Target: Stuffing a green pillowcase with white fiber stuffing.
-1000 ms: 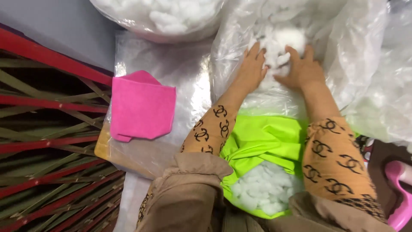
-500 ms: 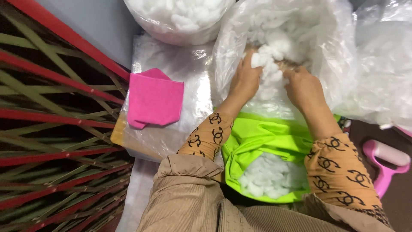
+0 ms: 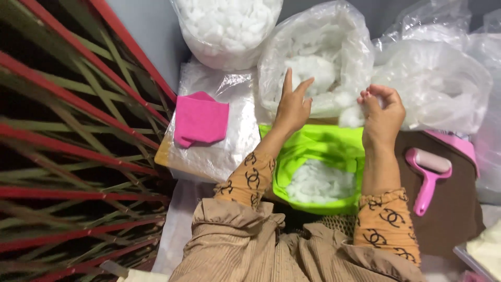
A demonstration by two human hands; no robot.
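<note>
Both hands are out of the clear stuffing bag [image 3: 313,57] now. Left hand [image 3: 292,107] is up, fingers spread wide and empty; right hand [image 3: 383,112] pinches a white stuffing tuft [image 3: 350,116] above the green fabric cover [image 3: 318,151], already half filled.

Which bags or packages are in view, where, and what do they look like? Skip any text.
Clear plastic bag, top centre: open, white fibre filling.
Second clear bag, top left: bulging, white clumps.
Crumpled clear bag, right: whitish.
Flat clear packet, left: pink cloth on it.
Green cover, centre: part-stuffed.
No labels or screens.
</note>
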